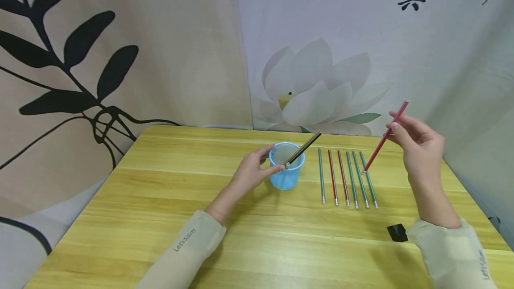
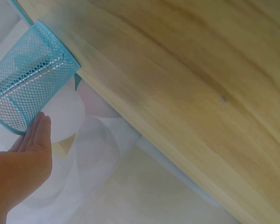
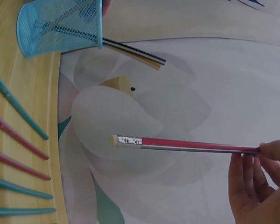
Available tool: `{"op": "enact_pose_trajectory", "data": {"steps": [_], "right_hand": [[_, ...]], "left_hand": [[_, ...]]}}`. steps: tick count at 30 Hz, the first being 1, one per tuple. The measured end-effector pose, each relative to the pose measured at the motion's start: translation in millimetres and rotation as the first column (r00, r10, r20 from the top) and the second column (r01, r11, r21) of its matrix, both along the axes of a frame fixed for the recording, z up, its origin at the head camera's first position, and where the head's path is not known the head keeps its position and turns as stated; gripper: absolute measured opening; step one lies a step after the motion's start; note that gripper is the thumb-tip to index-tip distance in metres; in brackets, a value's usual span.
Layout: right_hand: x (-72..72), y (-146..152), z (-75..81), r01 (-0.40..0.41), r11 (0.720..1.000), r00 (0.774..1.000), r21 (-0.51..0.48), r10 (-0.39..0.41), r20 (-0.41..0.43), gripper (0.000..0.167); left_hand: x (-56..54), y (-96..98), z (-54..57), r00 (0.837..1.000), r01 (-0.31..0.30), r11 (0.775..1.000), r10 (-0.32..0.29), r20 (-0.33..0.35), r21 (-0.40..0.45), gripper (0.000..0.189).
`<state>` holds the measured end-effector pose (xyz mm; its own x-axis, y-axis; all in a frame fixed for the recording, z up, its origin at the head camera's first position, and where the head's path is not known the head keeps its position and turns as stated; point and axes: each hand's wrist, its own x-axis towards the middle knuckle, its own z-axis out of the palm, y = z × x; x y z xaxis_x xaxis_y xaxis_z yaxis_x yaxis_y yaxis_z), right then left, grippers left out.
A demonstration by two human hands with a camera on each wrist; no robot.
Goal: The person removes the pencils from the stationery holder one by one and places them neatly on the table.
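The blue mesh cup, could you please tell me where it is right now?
In the head view, the blue mesh cup stands on the table, left of the row of pencils, with the left hand at its rim.

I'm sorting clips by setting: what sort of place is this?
Probably an indoor spot set up for tabletop work: a wood-grain table before a printed backdrop, bearing a mesh cup and pencils.
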<state>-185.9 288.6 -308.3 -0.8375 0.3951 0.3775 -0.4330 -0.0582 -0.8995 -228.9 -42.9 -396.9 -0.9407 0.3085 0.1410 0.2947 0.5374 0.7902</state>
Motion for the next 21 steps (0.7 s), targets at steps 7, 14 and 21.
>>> {"op": "enact_pose_trajectory", "data": {"steps": [7,14,21], "right_hand": [[-2.2,11,-6.3,0.033,0.999,0.998,0.025,-0.034,0.060,0.026],[-4.7,20,-13.8,0.057,0.997,0.989,0.051,-0.064,0.135,0.028],[-5.8,28,-20.5,0.043,0.998,0.987,0.034,-0.048,0.155,0.029]], "left_hand": [[-0.4,-0.4,-0.7,1.000,0.003,1.000,-0.003,-0.001,0.002,0.075],[-0.4,-0.6,-1.1,1.000,-0.001,1.000,0.001,0.006,0.001,0.075],[-1.3,-0.1,-0.7,1.000,0.000,1.000,0.000,0.006,-0.004,0.076]]}}
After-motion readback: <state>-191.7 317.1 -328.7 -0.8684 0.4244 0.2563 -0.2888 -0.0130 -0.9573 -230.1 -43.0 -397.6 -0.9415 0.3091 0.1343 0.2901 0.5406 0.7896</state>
